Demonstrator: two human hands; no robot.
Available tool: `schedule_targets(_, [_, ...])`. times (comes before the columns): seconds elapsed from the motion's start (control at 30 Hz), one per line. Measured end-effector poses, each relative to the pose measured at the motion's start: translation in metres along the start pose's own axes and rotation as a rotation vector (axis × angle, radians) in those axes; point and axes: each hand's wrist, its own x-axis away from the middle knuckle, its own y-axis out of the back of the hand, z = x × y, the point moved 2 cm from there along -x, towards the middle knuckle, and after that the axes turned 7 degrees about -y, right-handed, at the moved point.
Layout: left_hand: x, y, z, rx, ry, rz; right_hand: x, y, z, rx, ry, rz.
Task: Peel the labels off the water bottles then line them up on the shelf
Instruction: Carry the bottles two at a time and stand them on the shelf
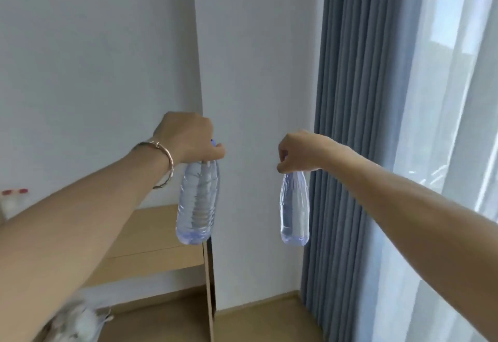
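Left hand (pixel 186 136) curls closed round the tops of the paired bottles (pixel 198 201) hanging beneath; right hand (pixel 299 150) pinches the single bottle (pixel 294 207) by its top.

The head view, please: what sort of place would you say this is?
Probably a room in a home, perhaps a bedroom: blue-grey curtains beside a sheer-draped window, and a light wooden shelf.

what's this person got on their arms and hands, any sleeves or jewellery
Both forearms are bare as far as the frame shows, with no sleeves and no gloves. The left hand has a thin gold-coloured metal bangle at the wrist. The right hand and its wrist carry no watch or band.
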Motion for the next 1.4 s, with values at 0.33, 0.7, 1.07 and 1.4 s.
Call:
schedule_targets(0.33, [0.007, -0.146, 0.103, -0.045, 0.165, 0.178, -0.163, -0.087, 0.098, -0.030, 0.237, 0.064])
schedule_targets(0.7, [-0.003, -0.235, 0.229, -0.253, 0.410, 0.327, -0.339, -0.166, 0.245, -0.104, 0.603, 0.146])
schedule_targets(1.07, [0.054, -0.359, 0.390, -0.236, 0.525, 0.498, -0.429, -0.257, 0.429, -0.109, 0.745, 0.354])
schedule_targets(1.4, [0.089, -0.468, 0.553, -0.078, 0.542, 0.563, -0.502, -0.320, 0.580, -0.039, 0.671, 0.488])
